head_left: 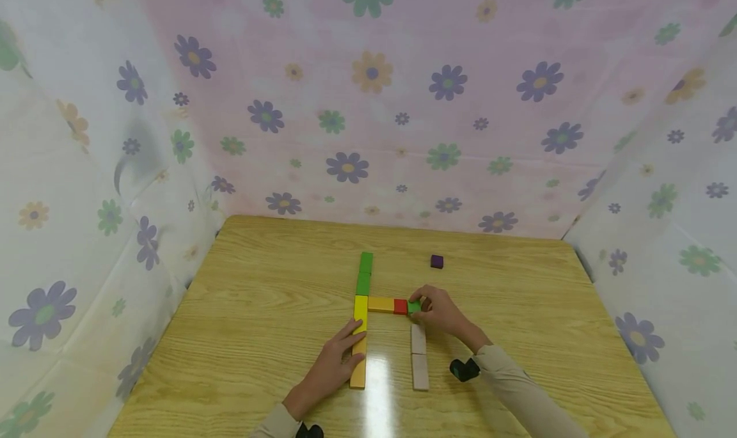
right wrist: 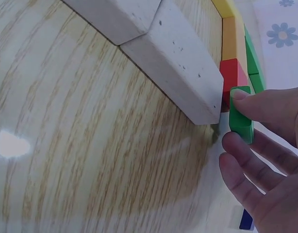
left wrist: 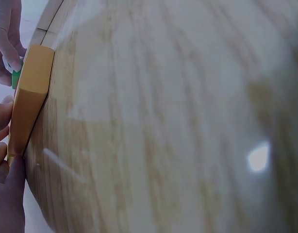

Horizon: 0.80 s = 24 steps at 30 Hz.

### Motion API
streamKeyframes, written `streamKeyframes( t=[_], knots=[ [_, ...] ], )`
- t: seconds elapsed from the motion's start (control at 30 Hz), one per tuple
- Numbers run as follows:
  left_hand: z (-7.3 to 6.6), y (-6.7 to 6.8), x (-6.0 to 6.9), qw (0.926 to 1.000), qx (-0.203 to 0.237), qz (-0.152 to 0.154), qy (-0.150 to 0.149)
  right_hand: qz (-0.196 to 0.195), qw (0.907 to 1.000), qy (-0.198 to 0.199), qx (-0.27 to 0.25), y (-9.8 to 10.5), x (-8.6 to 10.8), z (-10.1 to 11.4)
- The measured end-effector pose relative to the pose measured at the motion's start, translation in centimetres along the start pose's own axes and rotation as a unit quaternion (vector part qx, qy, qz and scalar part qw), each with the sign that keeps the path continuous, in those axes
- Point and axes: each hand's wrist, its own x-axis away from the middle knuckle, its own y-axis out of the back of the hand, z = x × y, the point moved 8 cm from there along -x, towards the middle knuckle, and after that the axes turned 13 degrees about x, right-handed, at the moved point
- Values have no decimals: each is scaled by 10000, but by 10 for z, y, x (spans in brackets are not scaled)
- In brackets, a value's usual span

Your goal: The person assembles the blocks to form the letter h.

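Observation:
My right hand (head_left: 442, 311) pinches a small green block (right wrist: 242, 116) between thumb and fingers. It is at the right end of a short row, beside the red block (head_left: 400, 307) and an orange block (head_left: 381, 304). That row meets a long column: two green blocks (head_left: 364, 283) at the far end, then a yellow block (head_left: 360, 307), then orange (head_left: 358, 375) nearest me. Across the yellow and orange part of the column rests my left hand (head_left: 329, 366), fingers extended over it and thumb at its side.
Two pale wooden blocks (head_left: 419, 356) lie end to end just below my right hand. A dark purple cube (head_left: 437, 261) sits alone farther back. The wooden table (head_left: 276, 284) is bordered by flower-patterned cloth (head_left: 403, 93) at the back and both sides.

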Motion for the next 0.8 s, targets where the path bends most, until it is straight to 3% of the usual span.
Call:
streamKeyframes(
  t=[0.57,0.8],
  knots=[
    [4,0,-1,10000,8,8,66,44,9998,-144,88,-4,-3,0],
    [4,0,-1,10000,25,5,49,-40,10000,-15,85,1,-6,5]
  ],
)
